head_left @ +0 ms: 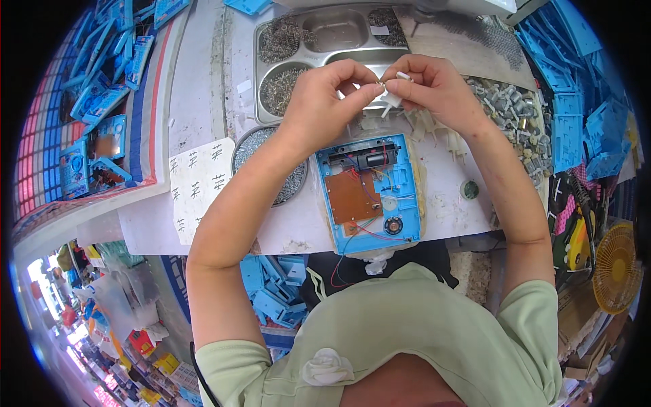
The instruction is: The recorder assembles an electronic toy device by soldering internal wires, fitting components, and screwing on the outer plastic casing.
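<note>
My left hand [337,95] and my right hand [434,91] meet above the table, at the near edge of a steel compartment tray [317,55]. The right fingers are closed on a small white plastic part [391,100] with short stems sticking out. Pinched against it, the left thumb and forefinger hold something too small to make out. Below the hands lies an opened blue plastic casing [405,171]. Inside it are a brown circuit board [349,198], a black mechanism [369,159], coloured wires and a small round speaker [393,225].
Tray compartments hold small springs [281,42]. A round dish [288,193] of tiny metal pieces stands left of the casing. More white plastic parts [434,125] and a heap of small motor-like pieces [519,119] lie right. Blue casings [566,129] are piled at both sides.
</note>
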Tool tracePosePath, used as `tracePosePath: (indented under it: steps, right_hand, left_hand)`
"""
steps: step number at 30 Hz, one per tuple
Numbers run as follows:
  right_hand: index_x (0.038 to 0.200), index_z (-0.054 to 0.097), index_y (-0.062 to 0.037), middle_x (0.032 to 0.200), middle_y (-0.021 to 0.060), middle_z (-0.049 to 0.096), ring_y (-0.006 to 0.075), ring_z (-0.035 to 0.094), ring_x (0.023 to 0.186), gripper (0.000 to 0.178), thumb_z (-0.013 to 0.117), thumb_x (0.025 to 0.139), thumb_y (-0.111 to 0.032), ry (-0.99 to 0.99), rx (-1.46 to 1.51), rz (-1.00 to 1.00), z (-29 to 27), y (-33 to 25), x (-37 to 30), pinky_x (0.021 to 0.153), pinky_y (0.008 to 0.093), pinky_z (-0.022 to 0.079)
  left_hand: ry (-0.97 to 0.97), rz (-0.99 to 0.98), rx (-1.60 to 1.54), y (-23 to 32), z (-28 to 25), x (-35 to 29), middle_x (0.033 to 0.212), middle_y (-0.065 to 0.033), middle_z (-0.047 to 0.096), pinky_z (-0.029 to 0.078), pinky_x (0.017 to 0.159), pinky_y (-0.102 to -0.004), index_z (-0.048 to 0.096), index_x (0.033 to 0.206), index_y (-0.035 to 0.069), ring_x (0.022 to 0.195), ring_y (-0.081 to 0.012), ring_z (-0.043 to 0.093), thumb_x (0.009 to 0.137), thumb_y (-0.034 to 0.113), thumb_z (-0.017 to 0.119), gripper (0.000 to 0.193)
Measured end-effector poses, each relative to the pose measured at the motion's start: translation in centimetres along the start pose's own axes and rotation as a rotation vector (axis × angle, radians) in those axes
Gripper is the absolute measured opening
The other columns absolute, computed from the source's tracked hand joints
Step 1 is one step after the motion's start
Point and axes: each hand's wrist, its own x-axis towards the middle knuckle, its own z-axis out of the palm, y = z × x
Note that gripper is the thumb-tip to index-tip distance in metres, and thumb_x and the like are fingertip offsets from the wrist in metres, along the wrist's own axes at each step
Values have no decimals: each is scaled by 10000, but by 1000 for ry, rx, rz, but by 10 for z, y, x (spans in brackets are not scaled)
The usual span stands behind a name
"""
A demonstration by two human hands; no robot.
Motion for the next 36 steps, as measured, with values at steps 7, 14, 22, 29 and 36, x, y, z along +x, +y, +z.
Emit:
tracePosePath:
  steps: [7,14,22,29,36]
  right_hand:
    - [1059,680,2,835,0,664,53,587,704,176,707,942,-127,36,112,-75,4,7,-3,607,221,454]
    - [984,699,-5,848,52,695,114,588,654,142,744,889,-99,242,-326,-460,13,-13,-6,600,267,466]
    - [983,698,-3,889,115,709,184,648,670,149,745,884,-102,401,-671,-791,18,-15,-3,617,304,515]
    - [1071,681,-6,919,63,705,137,678,798,206,598,978,-170,187,388,-93,7,-12,-7,684,274,534]
    - [914,669,-14,700,-24,533,38,453,633,237,592,1018,-213,90,-109,-137,26,-29,-7,541,220,349]
  left_hand:
    - [-91,-248,-318,8,-2,-1,842,-29,713,490,555,-219,712,1004,-16,659,-65,605,978,155,693,175]
    - [-78,-278,-495,19,-8,3,857,-46,702,464,516,-222,667,1010,-9,604,-63,559,1012,200,665,209]
    - [18,-152,-477,21,3,-2,680,-3,575,398,457,-234,588,957,21,510,-56,500,1034,204,621,201]
    - [46,-60,-413,12,-2,-9,779,-2,597,401,487,-209,608,1008,45,568,-49,509,1046,213,613,172]
    - [74,50,-165,0,-1,-14,756,28,574,355,483,-210,611,990,54,554,-38,476,1040,216,614,170]
